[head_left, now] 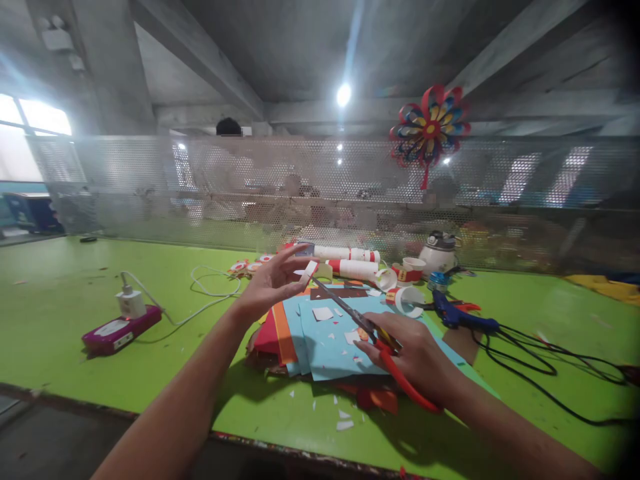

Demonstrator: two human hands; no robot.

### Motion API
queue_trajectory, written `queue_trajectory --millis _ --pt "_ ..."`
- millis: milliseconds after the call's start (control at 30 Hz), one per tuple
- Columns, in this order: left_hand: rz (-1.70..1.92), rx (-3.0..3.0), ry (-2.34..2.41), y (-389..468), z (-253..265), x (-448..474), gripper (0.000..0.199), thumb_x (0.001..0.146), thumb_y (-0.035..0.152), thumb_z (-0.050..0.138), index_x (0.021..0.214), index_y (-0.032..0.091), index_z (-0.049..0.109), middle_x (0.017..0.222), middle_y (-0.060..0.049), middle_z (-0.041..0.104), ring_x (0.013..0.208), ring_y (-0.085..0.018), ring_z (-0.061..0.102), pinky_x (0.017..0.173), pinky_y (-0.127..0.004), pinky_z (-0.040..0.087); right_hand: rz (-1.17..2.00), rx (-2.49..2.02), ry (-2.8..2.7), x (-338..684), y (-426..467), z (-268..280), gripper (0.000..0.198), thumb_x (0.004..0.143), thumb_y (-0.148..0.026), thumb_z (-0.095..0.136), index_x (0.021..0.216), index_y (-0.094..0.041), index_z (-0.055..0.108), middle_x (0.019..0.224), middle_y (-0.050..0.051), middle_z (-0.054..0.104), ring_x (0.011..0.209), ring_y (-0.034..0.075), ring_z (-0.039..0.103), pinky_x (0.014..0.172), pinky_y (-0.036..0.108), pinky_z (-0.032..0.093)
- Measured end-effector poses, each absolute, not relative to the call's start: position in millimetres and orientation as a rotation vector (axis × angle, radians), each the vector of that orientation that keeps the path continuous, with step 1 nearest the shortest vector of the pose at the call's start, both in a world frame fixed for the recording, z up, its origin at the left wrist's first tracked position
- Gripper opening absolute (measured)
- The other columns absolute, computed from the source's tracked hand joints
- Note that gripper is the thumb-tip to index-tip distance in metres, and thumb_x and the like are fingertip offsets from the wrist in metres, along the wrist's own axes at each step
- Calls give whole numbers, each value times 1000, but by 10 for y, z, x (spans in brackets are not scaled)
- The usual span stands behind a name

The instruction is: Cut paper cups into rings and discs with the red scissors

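1. Scissors (357,319) with red handles sit right of centre in the frame, gripped by the right hand (417,347); the blades look nearly together and point up and left.
2. Centre of the frame: the left hand (273,277) pinches a small white-and-red piece (311,270) between thumb and fingers, raised above the table (175,373). The blade tips end just beside it; whether they touch is unclear.
3. For a clean cut, which seems the step in hand, spread the blades first, then set the edge deep in the blades rather than at the tips.
4. Turn the piece with the left hand and leave the scissors at one steady angle; a small piece probably bends if squeezed hard.
5. Left fingertips lie close to the tips, so draw them back from the cutting line.
6. Work over the blue sheets (330,360) at lower centre, where offcuts are easily seen, and well clear of the blue glue gun (463,317) at right.
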State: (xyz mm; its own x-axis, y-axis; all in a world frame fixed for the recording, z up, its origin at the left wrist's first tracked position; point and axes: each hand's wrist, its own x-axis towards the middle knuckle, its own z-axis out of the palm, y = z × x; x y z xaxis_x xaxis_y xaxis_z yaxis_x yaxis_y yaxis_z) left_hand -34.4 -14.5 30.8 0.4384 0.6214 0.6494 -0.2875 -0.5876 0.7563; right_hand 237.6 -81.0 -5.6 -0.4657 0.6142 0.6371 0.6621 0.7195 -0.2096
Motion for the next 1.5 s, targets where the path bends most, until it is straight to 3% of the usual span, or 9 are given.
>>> queue_trajectory --millis 400,767,1100,1300,1500 --pt "1282 1823 315 -131 319 -373 63 77 17 70 135 25 47 130 -15 58 112 -25 58 90 -37 49 -112 -974 -2245 2392 -829 -46 21 89 -25 55 108 -18 62 93 9 68 82 21 62 74 34 49" --pt "1245 1823 390 -109 309 -386 61 77 19 70 134 26 48 126 -14 61 108 -23 60 84 -33 49 7 -999 -2313 2417 -785 -34 34 79 -8 50 109 -17 62 96 9 68 84 22 61 76 35 48" --pt "1236 1824 386 -104 299 -380 59 78 20 69 133 24 50 123 -13 62 111 -24 58 87 -35 48 84 -975 -2328 2398 -798 -1 32 82 -12 48 110 -17 63 101 9 70 86 23 63 76 35 50" --pt "1232 1824 363 -100 297 -390 60 78 20 69 134 25 48 127 -14 60 109 -24 59 90 -38 48 179 -931 -2308 2389 -823 14 42 76 -8 50 114 -21 64 109 5 71 90 22 65 78 32 51" --pt "1239 1842 347 -101 305 -387 61 77 20 69 134 25 48 128 -14 60 113 -25 57 88 -37 48 194 -942 -2273 2374 -848 48 43 74 -7 51 110 -23 68 93 1 74 78 20 66 69 28 52"
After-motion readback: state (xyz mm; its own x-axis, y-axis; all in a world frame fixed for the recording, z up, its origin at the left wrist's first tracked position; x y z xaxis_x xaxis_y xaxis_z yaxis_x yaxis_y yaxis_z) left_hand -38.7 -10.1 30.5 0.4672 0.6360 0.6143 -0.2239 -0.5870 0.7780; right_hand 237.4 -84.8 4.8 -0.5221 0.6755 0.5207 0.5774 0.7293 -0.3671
